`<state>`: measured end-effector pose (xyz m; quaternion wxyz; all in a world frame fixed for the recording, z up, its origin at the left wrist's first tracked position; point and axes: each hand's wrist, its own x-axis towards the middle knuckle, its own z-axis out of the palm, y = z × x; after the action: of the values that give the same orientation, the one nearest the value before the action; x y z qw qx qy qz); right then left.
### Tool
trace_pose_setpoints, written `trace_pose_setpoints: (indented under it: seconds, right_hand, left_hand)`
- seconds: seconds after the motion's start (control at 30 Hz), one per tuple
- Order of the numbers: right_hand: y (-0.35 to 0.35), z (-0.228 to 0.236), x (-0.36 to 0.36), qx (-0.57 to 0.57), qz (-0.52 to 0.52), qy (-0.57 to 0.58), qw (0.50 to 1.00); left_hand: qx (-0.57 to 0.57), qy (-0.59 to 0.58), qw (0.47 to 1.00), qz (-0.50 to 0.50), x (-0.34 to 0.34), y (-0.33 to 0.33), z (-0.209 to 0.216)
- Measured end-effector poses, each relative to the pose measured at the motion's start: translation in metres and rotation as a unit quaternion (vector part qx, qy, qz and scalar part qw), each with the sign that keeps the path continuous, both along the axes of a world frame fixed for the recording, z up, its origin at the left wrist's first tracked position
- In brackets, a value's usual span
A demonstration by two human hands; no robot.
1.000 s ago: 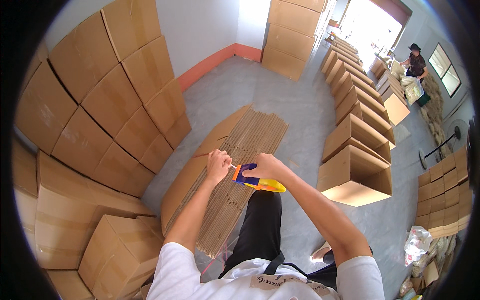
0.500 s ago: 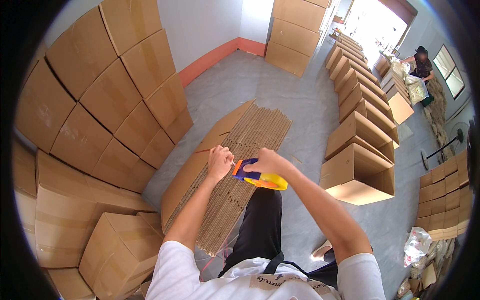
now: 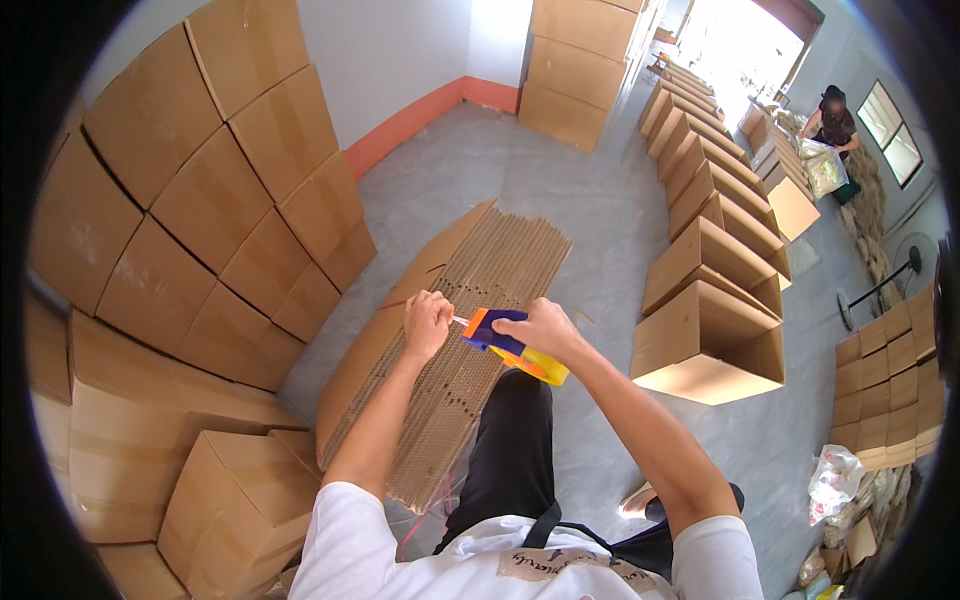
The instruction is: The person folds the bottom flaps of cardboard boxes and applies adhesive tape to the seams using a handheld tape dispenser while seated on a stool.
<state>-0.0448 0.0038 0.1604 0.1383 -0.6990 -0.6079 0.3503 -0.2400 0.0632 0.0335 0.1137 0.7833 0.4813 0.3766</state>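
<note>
Two hands of mine are close together over the stack of flattened cardboard (image 3: 510, 265). My left hand (image 3: 428, 325) is above the stack's left part, its fingers drawn together in a pinch on the end of a short, pale strip (image 3: 460, 321). My right hand (image 3: 545, 328), over the stack's right edge, is wrapped around the purple body of the tape dispenser (image 3: 491, 330), whose orange front faces my left hand and whose yellow part hangs beyond the stack's right side.

What has just changed is the small gap between hand and dispenser: half a second ago my left fingers were almost against the orange front, and now a little more of the strip shows. For the work in hand, I take that to mean the tape end is gripped and only just drawn out; none of it that I can see lies on the cardboard.

Against the earlier view, the dispenser also tips more, its yellow end lower. The stack sits slightly further left in my sight, as do the open boxes (image 3: 672, 345) to its right, so my head has probably turned. Far beyond the stack, on the right, a co-worker (image 3: 838, 125) now leans closer over a clear bag (image 3: 824, 172).
</note>
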Motion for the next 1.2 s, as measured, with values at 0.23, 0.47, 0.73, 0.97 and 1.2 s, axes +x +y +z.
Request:
trace_pose_setpoints:
  seconds: [0.23,0.47,0.73,0.97,1.2]
  right_hand:
    - [0.02,0.002,-0.005,-0.085,0.055,0.007,0.995]
    - [-0.012,0.007,-0.053,0.009,0.273,-0.158,0.949]
    - [-0.064,0.023,0.008,0.136,0.045,0.009,0.99]
    - [-0.155,0.02,0.1,0.272,-0.278,0.236,0.89]
    - [-0.25,-0.024,0.146,0.161,-0.352,0.243,0.89]
  left_hand:
    - [-0.033,-0.127,0.991,-0.011,0.0,0.001,-0.001]
    - [-0.238,-0.361,0.898,0.077,-0.026,0.025,-0.039]
    - [-0.032,-0.33,0.936,0.119,-0.028,0.02,-0.032]
    - [-0.225,0.062,0.972,-0.006,0.001,-0.154,0.04]
    - [-0.181,0.297,0.937,0.042,0.001,-0.225,0.014]
